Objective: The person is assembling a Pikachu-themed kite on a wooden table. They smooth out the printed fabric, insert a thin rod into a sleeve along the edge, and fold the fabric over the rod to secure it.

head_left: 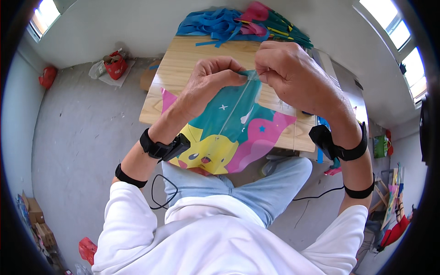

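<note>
A kite (234, 114) with a teal field, pink wavy sides and a yellow cartoon face hangs from my hands over the table's near edge, its lower part above my lap. Down its middle runs a thin pale rod (234, 109). My left hand (213, 80) pinches the narrow top of the kite between thumb and fingers. At that same tip my right hand (285, 68) is closed, thumb against fingertips, right beside the clear end of the sheet. Whatever small piece lies inside the right fingers is hidden.
On the wooden table (178, 59) a heap of blue ribbon strips (208, 25) lies at the back, beside stacked pink and green kites (275, 23). Red bags (115, 65) sit on the floor at left. A black cable (158, 192) loops by my left thigh.
</note>
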Action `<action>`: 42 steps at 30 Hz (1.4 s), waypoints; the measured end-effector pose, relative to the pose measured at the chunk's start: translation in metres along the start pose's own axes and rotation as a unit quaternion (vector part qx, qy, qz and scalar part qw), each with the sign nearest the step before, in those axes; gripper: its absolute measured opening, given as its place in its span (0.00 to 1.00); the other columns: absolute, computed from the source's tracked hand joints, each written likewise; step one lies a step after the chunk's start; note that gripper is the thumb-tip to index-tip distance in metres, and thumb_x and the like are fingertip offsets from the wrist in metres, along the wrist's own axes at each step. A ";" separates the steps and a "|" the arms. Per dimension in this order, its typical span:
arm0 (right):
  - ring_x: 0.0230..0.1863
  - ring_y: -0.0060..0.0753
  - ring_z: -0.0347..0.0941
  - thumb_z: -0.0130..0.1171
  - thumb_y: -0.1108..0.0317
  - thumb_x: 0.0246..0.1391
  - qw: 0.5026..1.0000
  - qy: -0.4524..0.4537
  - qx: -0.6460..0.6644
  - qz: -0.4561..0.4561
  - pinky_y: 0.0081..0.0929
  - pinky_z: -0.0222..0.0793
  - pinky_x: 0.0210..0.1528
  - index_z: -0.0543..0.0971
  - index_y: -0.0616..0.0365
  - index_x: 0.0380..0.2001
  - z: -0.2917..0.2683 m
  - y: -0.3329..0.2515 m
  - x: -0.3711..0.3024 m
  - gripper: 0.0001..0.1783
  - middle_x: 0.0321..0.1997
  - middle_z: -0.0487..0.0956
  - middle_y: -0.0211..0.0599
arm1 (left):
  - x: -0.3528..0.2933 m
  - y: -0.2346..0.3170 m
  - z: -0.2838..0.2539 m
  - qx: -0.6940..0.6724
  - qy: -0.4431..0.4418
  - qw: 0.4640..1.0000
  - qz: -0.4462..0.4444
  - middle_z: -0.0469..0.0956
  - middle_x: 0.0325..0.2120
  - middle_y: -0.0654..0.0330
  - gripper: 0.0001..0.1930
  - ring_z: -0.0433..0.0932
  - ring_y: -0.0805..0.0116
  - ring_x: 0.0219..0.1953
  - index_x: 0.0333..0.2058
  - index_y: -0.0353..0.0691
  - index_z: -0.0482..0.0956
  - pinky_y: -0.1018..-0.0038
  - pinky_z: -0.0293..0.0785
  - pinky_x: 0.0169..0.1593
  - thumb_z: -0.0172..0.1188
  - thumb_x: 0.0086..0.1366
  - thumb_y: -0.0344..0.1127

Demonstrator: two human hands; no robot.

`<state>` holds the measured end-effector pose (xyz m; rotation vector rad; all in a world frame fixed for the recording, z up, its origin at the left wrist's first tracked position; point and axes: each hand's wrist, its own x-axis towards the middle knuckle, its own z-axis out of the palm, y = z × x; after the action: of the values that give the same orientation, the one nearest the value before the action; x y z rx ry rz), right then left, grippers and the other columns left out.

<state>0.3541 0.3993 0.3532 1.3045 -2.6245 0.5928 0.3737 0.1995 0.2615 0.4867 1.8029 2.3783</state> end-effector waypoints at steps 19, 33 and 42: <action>0.38 0.37 0.72 0.65 0.74 0.36 0.939 0.155 -0.260 -0.161 0.38 0.66 0.46 0.82 0.65 0.25 0.046 -0.017 -0.026 0.08 0.32 0.74 0.36 | 0.007 -0.010 -0.006 0.099 0.017 0.994 0.043 0.80 0.26 0.69 0.08 0.74 0.86 0.29 0.34 0.37 0.84 0.86 0.72 0.33 0.64 0.66 0.36; 0.37 0.33 0.72 0.64 0.73 0.29 0.934 0.216 -0.241 -0.154 0.38 0.67 0.48 0.80 0.63 0.22 0.049 -0.011 -0.032 0.10 0.29 0.72 0.34 | 0.002 0.003 -0.005 -0.011 -0.022 1.000 -0.003 0.81 0.27 0.65 0.11 0.78 0.83 0.30 0.35 0.34 0.83 0.86 0.75 0.35 0.62 0.64 0.38; 0.35 0.34 0.72 0.63 0.75 0.29 0.924 0.224 -0.262 -0.164 0.39 0.68 0.48 0.80 0.64 0.22 0.057 -0.011 -0.030 0.09 0.29 0.73 0.34 | 0.007 0.010 0.002 0.175 -0.002 0.982 0.076 0.79 0.24 0.68 0.08 0.74 0.85 0.28 0.32 0.35 0.84 0.86 0.71 0.32 0.62 0.64 0.34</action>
<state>0.3832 0.3916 0.2957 1.2111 -1.9427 0.0980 0.3686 0.2011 0.2725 0.6876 2.2705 2.1471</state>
